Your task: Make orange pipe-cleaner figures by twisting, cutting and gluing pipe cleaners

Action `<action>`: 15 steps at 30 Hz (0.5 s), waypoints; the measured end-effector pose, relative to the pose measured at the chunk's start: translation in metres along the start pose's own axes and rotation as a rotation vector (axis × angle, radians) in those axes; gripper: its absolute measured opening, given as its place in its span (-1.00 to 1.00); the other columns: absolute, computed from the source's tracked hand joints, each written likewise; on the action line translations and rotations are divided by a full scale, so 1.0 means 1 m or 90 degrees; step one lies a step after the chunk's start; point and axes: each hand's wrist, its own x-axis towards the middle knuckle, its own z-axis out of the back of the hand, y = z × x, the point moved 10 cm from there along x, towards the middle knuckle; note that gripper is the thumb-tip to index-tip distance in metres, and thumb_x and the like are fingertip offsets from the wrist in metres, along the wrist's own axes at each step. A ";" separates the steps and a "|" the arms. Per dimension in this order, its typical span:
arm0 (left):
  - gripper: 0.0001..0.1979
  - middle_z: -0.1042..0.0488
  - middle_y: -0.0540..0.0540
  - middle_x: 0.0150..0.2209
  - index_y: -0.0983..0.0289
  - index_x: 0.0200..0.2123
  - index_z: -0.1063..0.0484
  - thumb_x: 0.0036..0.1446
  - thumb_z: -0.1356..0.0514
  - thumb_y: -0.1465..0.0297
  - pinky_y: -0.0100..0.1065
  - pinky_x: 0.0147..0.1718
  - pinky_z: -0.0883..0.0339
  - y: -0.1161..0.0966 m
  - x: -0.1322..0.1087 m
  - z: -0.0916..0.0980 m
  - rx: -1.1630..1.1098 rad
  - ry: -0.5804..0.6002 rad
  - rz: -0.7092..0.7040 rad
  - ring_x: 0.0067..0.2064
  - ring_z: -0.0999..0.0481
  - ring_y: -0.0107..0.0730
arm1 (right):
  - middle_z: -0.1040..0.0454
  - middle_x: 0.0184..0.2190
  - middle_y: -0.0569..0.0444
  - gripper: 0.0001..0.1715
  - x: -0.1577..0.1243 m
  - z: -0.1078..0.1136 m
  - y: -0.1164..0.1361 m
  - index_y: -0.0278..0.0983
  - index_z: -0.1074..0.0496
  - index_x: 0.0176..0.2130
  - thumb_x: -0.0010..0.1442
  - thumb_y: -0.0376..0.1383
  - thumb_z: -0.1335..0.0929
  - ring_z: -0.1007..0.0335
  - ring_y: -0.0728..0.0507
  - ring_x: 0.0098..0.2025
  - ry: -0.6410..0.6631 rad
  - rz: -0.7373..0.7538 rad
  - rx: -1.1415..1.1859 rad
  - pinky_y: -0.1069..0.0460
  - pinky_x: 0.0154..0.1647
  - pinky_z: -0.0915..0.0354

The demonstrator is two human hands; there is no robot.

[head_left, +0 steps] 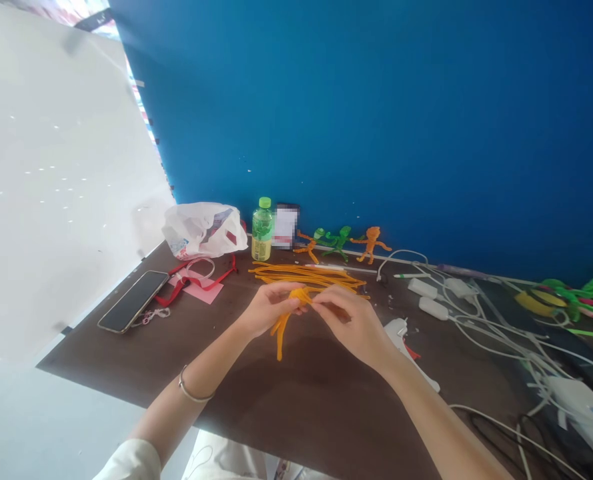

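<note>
An orange pipe-cleaner figure (300, 294) with a rounded, wound top is held above the middle of the dark table. My left hand (271, 308) is closed around it, and two fuzzy strands hang down below the fingers. The thumb and forefinger of my right hand (345, 319) pinch an orange strand at the figure's right side. Just behind my hands lies a spread of loose orange pipe cleaners (321, 275). Three finished-looking little figures stand by the wall: an orange one with a green head (308, 248), a green one (343, 241) and an orange one (372, 244).
A green-capped bottle (262, 230) and a white plastic bag (203, 230) stand at the back. On the left lie a phone (133, 301) and a red lanyard (181, 283). To the right are a white glue gun (401, 333), tangled cables (496, 333) and green pipe cleaners (591, 297).
</note>
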 end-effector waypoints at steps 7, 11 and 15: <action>-0.67 -0.50 0.09 -0.42 0.30 -0.24 -0.47 -0.16 -0.33 0.36 -0.37 -0.35 -0.32 0.005 -0.002 -0.002 -0.074 0.006 0.056 -0.42 -0.47 -0.45 | -0.45 -0.39 0.03 -0.76 0.005 0.004 0.004 -0.19 -0.43 -0.38 0.15 -0.16 -0.24 -0.36 -0.12 -0.34 0.004 -0.007 0.010 0.00 -0.37 -0.30; -0.67 -0.49 0.10 -0.42 0.30 -0.24 -0.48 -0.15 -0.32 0.36 -0.41 -0.39 -0.30 0.011 -0.004 -0.002 -0.098 0.037 0.082 -0.45 -0.45 -0.47 | -0.46 -0.40 0.05 -0.77 0.008 0.002 -0.002 -0.20 -0.44 -0.42 0.12 -0.16 -0.27 -0.37 -0.11 -0.35 0.024 -0.051 0.050 0.02 -0.34 -0.30; -0.66 -0.48 0.12 -0.39 0.31 -0.25 -0.48 -0.17 -0.34 0.36 -0.41 -0.43 -0.28 0.017 -0.006 -0.004 -0.114 0.077 0.116 -0.47 -0.43 -0.48 | -0.48 -0.42 0.07 -0.75 0.010 -0.002 -0.011 -0.22 -0.45 -0.44 0.06 -0.11 -0.31 -0.39 -0.11 -0.37 0.056 -0.101 0.093 0.02 -0.34 -0.30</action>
